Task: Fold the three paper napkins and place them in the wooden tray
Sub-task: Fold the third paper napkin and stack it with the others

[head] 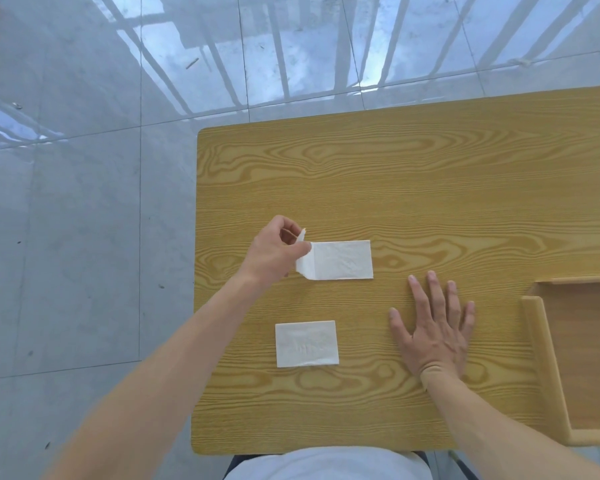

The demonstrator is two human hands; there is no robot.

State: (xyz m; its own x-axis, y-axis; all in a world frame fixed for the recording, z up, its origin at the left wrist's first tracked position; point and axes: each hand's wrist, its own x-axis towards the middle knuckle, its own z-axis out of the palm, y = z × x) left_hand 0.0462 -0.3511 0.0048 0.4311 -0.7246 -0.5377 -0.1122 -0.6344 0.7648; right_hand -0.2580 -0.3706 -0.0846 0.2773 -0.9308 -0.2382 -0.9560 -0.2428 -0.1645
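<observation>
Two napkins show; the far napkin (340, 260) runs long 9-to-3, its 9 o'clock end pinched up by the left hand (274, 252). Right hand (433, 327) lies spread flat at 4 o'clock.

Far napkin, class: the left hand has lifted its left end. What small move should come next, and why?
Probably carry the lifted end rightward and lay it on the flat part. The left hand pinches the raised left end of the far napkin, whose remainder lies flat on the table. The right hand rests flat on the table beside it, free to press the crease.
</observation>
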